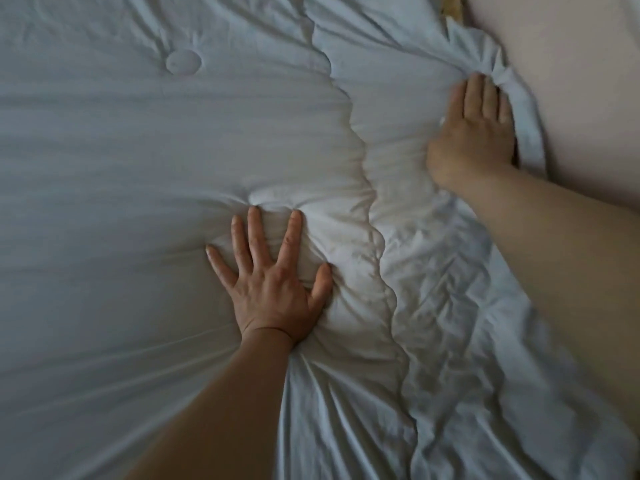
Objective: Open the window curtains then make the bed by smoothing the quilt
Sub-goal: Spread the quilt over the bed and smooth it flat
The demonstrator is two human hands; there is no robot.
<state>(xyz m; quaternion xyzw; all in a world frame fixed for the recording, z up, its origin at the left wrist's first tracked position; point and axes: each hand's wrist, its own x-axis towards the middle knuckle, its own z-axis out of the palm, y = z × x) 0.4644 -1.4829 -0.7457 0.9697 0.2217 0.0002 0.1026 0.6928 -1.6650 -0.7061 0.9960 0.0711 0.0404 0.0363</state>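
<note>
Left hand (pixel 273 282) and right hand (pixel 474 133) press the rumpled quilt (pixel 138 168) beside the wall (pixel 571 81).

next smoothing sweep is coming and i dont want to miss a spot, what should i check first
1. Left hand flat on the quilt, fingers spread: ok.
2. Right hand fingers straight against the bunched fabric: ok.
3. Quilt smooth around the left hand: not ok, creases radiate.
4. Fabric right of the wavy edge flat: not ok, crumpled.
5. Curtains open: cannot tell, not in view.
</note>
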